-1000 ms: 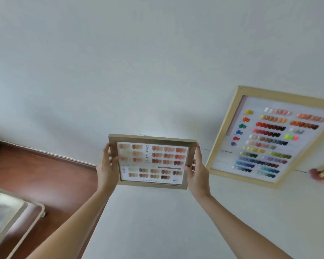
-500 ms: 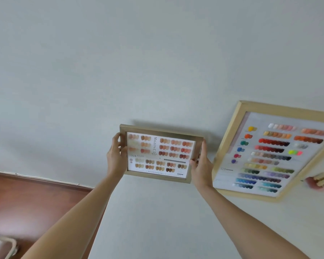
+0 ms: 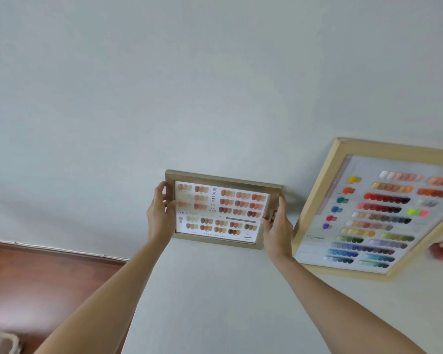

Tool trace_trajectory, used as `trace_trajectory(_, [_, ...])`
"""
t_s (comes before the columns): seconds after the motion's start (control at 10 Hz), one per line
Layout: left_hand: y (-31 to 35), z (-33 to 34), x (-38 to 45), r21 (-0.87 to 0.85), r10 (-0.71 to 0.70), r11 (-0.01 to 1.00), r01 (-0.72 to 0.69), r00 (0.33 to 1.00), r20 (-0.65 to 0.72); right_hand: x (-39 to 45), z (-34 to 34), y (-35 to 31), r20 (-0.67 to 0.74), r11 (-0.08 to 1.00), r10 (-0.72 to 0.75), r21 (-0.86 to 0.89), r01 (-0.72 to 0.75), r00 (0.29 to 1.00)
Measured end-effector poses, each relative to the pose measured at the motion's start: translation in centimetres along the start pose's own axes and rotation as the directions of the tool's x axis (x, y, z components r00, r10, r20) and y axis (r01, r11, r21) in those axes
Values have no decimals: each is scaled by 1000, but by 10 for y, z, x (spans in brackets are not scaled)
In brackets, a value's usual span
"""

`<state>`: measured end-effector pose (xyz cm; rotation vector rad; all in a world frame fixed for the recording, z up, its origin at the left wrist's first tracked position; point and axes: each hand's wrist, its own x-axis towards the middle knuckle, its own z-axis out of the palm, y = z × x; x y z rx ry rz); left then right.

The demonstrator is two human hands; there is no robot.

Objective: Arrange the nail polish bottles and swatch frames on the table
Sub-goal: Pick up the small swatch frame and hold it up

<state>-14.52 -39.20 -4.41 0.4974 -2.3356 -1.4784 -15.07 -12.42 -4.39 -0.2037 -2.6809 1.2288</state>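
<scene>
On the smooth white table (image 3: 215, 98), the left hand (image 3: 160, 215) and right hand (image 3: 276, 226) each clasp a short side of the small rectangular bronze-framed swatch board (image 3: 219, 213). Just beside it lies a larger pale wooden swatch frame (image 3: 315, 200).
</scene>
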Motion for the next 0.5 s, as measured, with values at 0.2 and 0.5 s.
trace_trajectory(0.2, [-3, 1, -2, 16, 9, 1000, -8, 1000, -6, -2, -1, -9, 18, 999, 41, 21, -41, 999])
trace_trajectory(0.5, [-3, 1, -55, 115, 33, 993, -29, 999, -36, -58, -15, -24, 30, 995, 66, 70, -68, 997])
